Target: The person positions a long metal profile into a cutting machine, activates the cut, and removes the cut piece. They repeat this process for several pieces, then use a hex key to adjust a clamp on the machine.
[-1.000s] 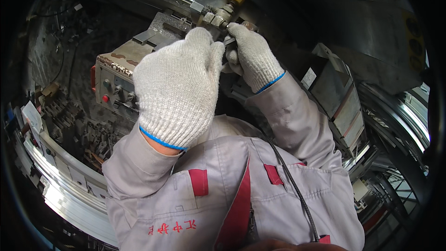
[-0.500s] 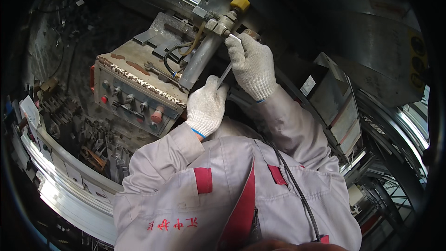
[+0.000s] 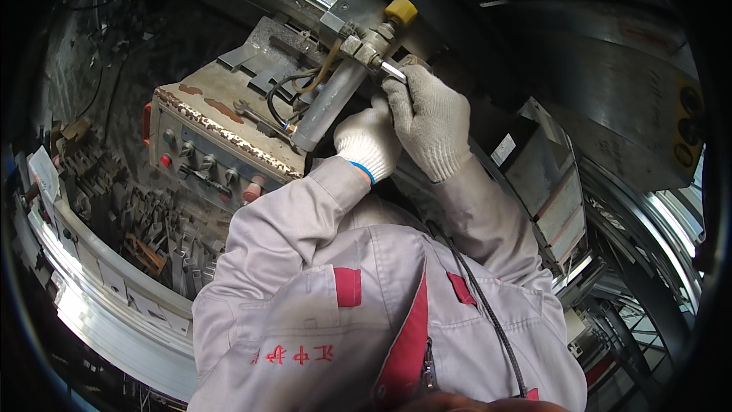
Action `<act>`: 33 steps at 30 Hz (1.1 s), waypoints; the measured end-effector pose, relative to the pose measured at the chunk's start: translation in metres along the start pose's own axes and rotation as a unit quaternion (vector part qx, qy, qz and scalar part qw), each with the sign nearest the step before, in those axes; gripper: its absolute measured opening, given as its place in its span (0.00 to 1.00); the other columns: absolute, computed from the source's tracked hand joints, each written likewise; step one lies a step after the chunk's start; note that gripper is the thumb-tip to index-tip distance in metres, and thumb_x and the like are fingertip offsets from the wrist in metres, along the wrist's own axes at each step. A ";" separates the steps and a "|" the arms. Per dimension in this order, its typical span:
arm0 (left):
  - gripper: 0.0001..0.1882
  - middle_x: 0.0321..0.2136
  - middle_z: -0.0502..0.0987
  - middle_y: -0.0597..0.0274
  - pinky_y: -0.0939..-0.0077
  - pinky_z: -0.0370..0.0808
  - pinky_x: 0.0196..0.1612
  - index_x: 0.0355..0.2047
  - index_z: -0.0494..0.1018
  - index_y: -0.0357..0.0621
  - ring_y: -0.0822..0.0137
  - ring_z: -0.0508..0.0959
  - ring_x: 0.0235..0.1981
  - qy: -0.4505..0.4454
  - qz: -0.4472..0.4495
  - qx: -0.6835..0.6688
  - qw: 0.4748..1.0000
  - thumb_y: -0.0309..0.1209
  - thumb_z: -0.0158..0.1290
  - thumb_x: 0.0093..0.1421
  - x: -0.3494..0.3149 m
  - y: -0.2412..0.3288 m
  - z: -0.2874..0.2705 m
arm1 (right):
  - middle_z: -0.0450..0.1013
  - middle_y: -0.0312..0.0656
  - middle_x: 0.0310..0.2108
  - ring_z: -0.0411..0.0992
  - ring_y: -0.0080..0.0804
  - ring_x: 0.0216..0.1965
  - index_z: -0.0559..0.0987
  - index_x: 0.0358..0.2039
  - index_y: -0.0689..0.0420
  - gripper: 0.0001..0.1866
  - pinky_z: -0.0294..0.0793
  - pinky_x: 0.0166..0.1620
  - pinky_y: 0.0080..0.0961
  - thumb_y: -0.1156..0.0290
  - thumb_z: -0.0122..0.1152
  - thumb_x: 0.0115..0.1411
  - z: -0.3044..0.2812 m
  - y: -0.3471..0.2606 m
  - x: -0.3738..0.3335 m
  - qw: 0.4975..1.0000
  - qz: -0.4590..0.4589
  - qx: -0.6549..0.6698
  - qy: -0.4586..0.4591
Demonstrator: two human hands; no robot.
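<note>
My right hand (image 3: 436,123), in a white knit glove, is closed on a shiny metal hex key (image 3: 393,71). The key's short end meets the metal valve block (image 3: 364,49) at the top of a grey cylinder (image 3: 329,107). A yellow knob (image 3: 401,11) sits on the block's far end. My left hand (image 3: 369,141), gloved too, is closed just below and left of the right one, near the cylinder's lower end. Its fingertips are partly hidden by the right hand, and the gloves cover the key's long part.
Left of the cylinder stands a worn control box (image 3: 221,126) with buttons and switches; an open-end wrench (image 3: 259,118) lies on top. A black hose (image 3: 273,99) runs beside the cylinder. Many small metal parts (image 3: 164,221) lie at lower left. A metal housing (image 3: 553,183) stands at right.
My left hand has moved up and right, close against my right hand. My right hand has shifted slightly right and down, and more of the key's short end shows. The view has shifted slightly.
</note>
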State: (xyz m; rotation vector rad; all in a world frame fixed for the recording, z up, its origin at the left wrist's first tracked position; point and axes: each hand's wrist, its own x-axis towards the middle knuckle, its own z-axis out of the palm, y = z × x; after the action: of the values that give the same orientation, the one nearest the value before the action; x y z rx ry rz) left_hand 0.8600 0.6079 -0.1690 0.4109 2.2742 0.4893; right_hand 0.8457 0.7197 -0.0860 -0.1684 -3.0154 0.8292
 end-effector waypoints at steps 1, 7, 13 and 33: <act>0.17 0.38 0.87 0.56 0.59 0.85 0.37 0.52 0.79 0.47 0.51 0.87 0.34 0.018 -0.050 0.017 0.998 0.38 0.64 0.66 -0.016 0.007 -0.015 | 0.81 0.49 0.28 0.83 0.52 0.29 0.82 0.36 0.56 0.18 0.79 0.31 0.46 0.53 0.64 0.73 0.000 0.000 -0.001 1.000 0.009 0.029 0.008; 0.20 0.40 0.84 0.56 0.57 0.81 0.42 0.51 0.81 0.46 0.50 0.83 0.37 0.431 0.150 -0.016 0.890 0.32 0.72 0.60 -0.084 -0.022 -0.076 | 0.79 0.54 0.25 0.81 0.54 0.27 0.83 0.32 0.60 0.22 0.75 0.30 0.43 0.53 0.63 0.75 -0.004 0.002 -0.002 0.980 0.090 0.169 -0.056; 0.29 0.40 0.85 0.47 0.48 0.81 0.47 0.56 0.75 0.41 0.41 0.84 0.42 0.276 0.019 0.080 0.958 0.39 0.73 0.59 -0.053 -0.038 -0.092 | 0.78 0.39 0.24 0.77 0.26 0.26 0.83 0.34 0.65 0.21 0.75 0.29 0.31 0.59 0.59 0.77 0.009 -0.001 -0.007 0.891 0.191 0.407 -0.065; 0.26 0.33 0.83 0.40 0.43 0.82 0.38 0.49 0.67 0.37 0.36 0.86 0.34 0.181 0.010 0.033 0.983 0.42 0.67 0.66 -0.044 -0.050 -0.092 | 0.71 0.33 0.15 0.69 0.20 0.14 0.81 0.31 0.59 0.23 0.70 0.19 0.19 0.56 0.54 0.80 0.005 -0.039 0.002 0.800 0.328 0.498 -0.059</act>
State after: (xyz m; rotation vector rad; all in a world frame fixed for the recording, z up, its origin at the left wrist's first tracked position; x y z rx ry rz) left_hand 0.8137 0.5254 -0.1063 0.4034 2.6460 0.5346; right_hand 0.8397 0.6839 -0.0701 -1.1564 -2.1060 2.3605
